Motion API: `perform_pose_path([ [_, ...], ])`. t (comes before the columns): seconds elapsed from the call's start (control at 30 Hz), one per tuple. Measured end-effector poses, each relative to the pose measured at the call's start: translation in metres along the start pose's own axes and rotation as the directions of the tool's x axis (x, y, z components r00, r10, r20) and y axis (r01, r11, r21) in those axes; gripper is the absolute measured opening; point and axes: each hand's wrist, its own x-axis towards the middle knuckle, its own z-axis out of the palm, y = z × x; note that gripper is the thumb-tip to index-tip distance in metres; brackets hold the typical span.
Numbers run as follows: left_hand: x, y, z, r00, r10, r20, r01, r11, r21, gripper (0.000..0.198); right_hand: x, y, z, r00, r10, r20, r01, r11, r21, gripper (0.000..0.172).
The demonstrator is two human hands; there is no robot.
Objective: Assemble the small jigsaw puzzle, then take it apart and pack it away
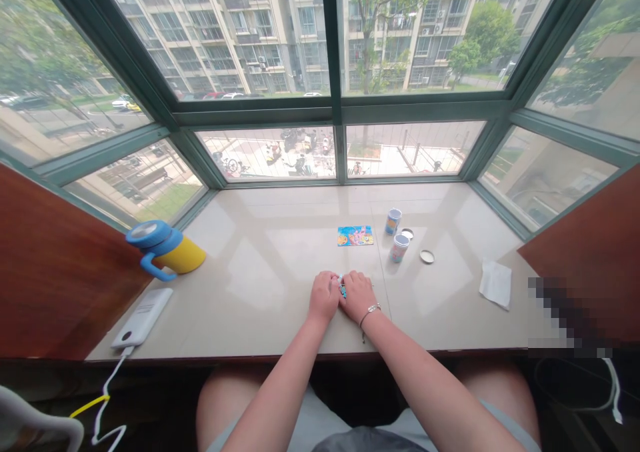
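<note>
My left hand [324, 297] and my right hand [357, 295] rest together on the pale window-sill counter [260, 265], fingers curled. Between them they pinch a small blue object [343, 289], too small to name. A bracelet circles my right wrist. A colourful picture card [355, 236] lies flat a little beyond my hands. To the right of the card stand two small open tins [399, 248] [393, 221], with two round lids [427, 257] [407, 233] lying beside them.
A yellow jug with a blue lid [165, 249] lies at the left. A white power bank [143, 316] with a cable sits near the front left edge. A white tissue [496, 283] lies at the right. Windows surround the counter; brown panels flank it.
</note>
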Motion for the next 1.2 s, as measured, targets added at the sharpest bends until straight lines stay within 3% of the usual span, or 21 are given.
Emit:
perform_pose_path([
  [0.13,-0.001,-0.005,0.006,0.994,-0.04,-0.101,0.053,0.99,0.13,0.032,-0.002,0.0,-0.004,1.0,0.008,-0.011,-0.008,1.0,-0.013,0.027],
  [0.37,-0.005,-0.003,0.008,0.996,-0.092,-0.018,0.093,0.992,0.09,0.031,-0.005,0.001,-0.008,0.994,-0.106,-0.028,0.107,0.994,0.037,0.042],
  [0.5,-0.007,0.001,0.002,0.994,-0.106,0.021,0.104,0.993,0.059,0.031,-0.003,0.002,-0.006,0.993,-0.119,-0.02,0.119,0.992,0.049,0.034],
  [0.7,-0.007,0.005,-0.001,0.992,-0.123,0.008,0.123,0.992,0.02,0.033,-0.003,0.001,-0.002,0.998,-0.066,-0.016,0.067,0.997,0.028,0.026],
  [0.93,-0.005,0.004,0.001,0.997,-0.08,-0.015,0.08,0.996,0.033,0.034,-0.003,0.001,-0.003,0.995,-0.095,-0.039,0.096,0.995,0.016,0.02],
  [1.2,-0.003,0.001,0.005,0.999,-0.046,0.012,0.046,0.998,0.045,0.034,-0.003,0.002,0.0,0.994,-0.107,-0.026,0.107,0.994,-0.004,0.021],
])
